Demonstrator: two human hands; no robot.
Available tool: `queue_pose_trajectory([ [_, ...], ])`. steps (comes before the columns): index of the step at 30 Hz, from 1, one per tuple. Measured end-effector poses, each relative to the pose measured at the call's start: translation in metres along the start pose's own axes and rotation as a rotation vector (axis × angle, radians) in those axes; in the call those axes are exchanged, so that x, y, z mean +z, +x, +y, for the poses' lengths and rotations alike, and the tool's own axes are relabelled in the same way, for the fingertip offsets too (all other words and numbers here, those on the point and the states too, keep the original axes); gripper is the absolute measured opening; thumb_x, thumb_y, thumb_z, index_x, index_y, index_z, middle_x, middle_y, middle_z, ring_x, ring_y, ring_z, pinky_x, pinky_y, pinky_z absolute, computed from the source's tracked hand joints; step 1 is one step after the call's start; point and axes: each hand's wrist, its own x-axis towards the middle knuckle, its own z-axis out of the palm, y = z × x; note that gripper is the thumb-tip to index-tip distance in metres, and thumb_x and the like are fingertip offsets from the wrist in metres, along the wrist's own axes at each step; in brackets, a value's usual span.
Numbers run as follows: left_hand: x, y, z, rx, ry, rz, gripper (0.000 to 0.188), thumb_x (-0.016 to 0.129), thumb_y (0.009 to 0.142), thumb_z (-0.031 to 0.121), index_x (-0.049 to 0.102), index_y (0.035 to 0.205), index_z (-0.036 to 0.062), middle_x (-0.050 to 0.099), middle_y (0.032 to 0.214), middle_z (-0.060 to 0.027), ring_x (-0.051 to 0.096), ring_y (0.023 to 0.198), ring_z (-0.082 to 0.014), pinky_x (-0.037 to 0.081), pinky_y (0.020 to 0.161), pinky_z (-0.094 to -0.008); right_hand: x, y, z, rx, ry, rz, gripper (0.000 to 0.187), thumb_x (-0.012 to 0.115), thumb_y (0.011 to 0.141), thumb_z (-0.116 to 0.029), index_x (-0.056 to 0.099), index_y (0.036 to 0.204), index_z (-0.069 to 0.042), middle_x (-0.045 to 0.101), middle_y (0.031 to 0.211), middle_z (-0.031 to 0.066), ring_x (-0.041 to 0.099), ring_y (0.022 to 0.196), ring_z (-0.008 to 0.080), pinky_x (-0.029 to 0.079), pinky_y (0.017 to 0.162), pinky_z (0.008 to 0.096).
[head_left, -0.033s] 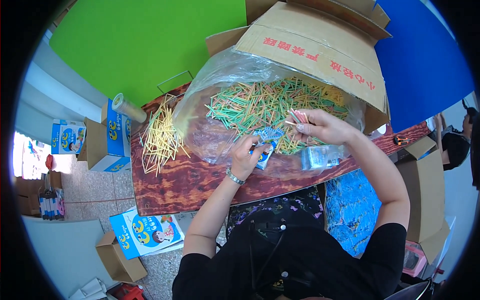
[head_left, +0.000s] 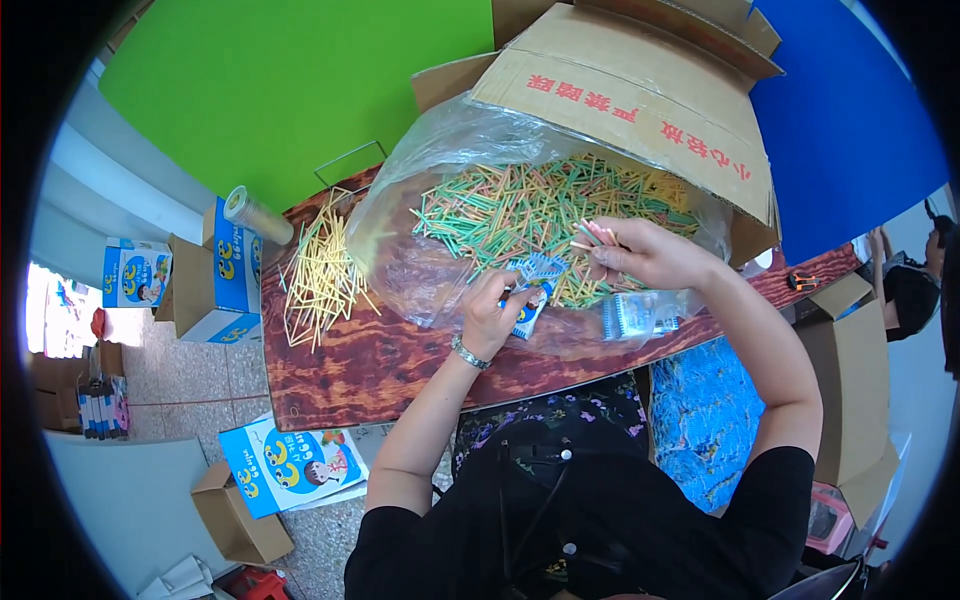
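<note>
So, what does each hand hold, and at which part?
The left hand holds a small blue packet by its lower end. The right hand pinches a few thin coloured sticks near one end, over the plastic bag.

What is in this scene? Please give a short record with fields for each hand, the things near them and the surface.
Left hand: holds a small blue packet
Right hand: pinches a few thin sticks
Stick heap: green, orange and yellow, on clear plastic sheet
Loose yellow sticks: left of the sheet
Cardboard box: open, behind the heap
Table: dark wood grain
</note>
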Motion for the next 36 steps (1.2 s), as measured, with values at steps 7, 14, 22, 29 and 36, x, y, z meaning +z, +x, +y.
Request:
queue_pose_trajectory([
  [7,-0.002,0.005,0.003,0.197,0.082,0.039,0.027,0.079,0.069,0.004,0.064,0.091,0.0003,0.063,0.081,-0.0103,0.059,0.065,-0.0203,0.047,0.056,-0.0313,0.008,0.018,-0.047,0.138,-0.811,-0.102,0.017,0.049,0.094,-0.016,0.051,0.096,0.001,0.065,0.087,0.0227,0.064,0.085,0.0393,0.05,0.071,0.0497],
  [14,-0.007,0.011,0.01,0.316,0.105,0.013,0.031,0.078,0.068,0.006,0.063,0.094,0.0021,0.064,0.086,-0.0127,0.062,0.076,-0.0299,0.05,0.066,-0.0372,0.002,0.042,-0.052,0.21,-1.084,-0.381,0.021,0.058,0.089,-0.019,0.054,0.094,0.001,0.065,0.077,0.0189,0.065,0.078,0.0388,0.05,0.067,0.0494],
  [22,-0.008,0.006,0.001,0.19,-0.019,0.021,0.039,0.078,0.071,0.007,0.062,0.105,0.0008,0.067,0.096,-0.0146,0.066,0.083,-0.0286,0.053,0.069,-0.0343,-0.001,0.04,-0.08,0.032,-1.077,-0.247,0.039,0.07,0.081,-0.02,0.059,0.115,-0.003,0.067,0.093,0.0194,0.066,0.087,0.0365,0.054,0.074,0.0434],
  [29,-0.009,0.008,0.01,0.053,-0.217,0.006,0.039,0.079,0.073,0.009,0.063,0.108,0.0033,0.067,0.098,-0.0121,0.066,0.075,-0.0196,0.052,0.062,-0.0293,0.028,0.038,-0.015,-0.421,-0.517,0.186,0.037,0.07,0.078,-0.008,0.059,0.114,-0.007,0.06,0.091,0.0136,0.064,0.073,0.0277,0.052,0.063,0.0367],
  [36,-0.038,0.01,-0.018,-0.079,0.124,-0.062,0.019,0.071,0.081,0.01,0.068,0.098,0.0025,0.067,0.077,-0.0066,0.063,0.068,-0.013,0.051,0.062,-0.0291,0.055,0.053,0.033,-0.33,-0.479,0.441,0.012,0.065,0.083,-0.014,0.059,0.093,-0.009,0.062,0.084,0.0106,0.064,0.077,0.0319,0.051,0.065,0.0413],
])
